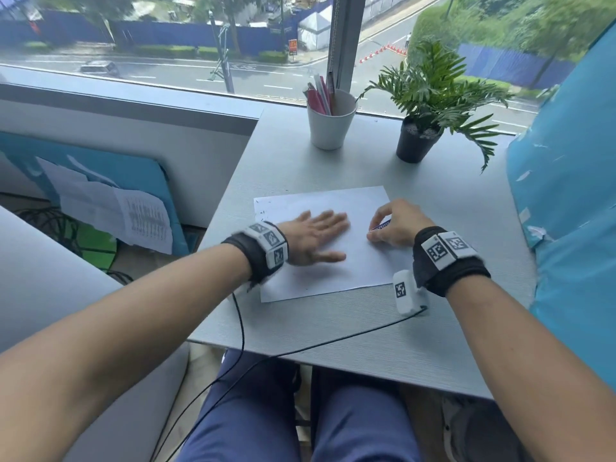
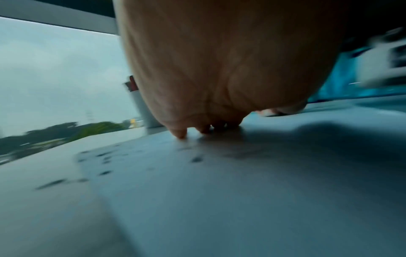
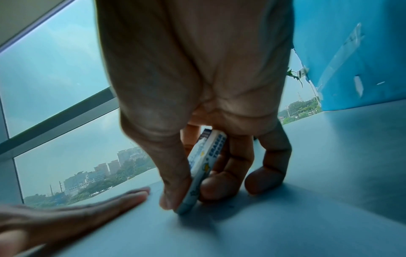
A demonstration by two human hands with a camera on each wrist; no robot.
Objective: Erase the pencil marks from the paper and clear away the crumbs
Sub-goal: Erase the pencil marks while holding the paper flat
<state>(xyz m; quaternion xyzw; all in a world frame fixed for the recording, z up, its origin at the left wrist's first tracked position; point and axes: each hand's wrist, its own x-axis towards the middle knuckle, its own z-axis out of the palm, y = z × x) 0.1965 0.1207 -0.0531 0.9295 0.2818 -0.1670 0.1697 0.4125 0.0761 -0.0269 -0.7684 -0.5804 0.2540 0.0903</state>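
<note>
A white sheet of paper (image 1: 333, 265) lies on the grey table (image 1: 333, 345). My left hand (image 1: 316, 233) lies flat on the paper's left half, fingers straight and spread, blurred by motion. My right hand (image 1: 393, 225) pinches a white eraser (image 3: 204, 167) in a blue-printed sleeve between thumb and fingers, its lower end on the paper. The eraser (image 1: 381, 225) peeks out by the thumb in the head view. Dark crumbs (image 1: 263, 213) dot the paper's far left corner, and crumbs (image 2: 103, 163) lie blurred left of my left hand (image 2: 208, 128).
A white cup (image 1: 330, 123) with pens and a potted plant (image 1: 420, 128) stand at the table's far edge by the window. A blue padded panel (image 1: 573, 195) borders the right side. Cables (image 1: 240, 345) run from my wrists over the near edge.
</note>
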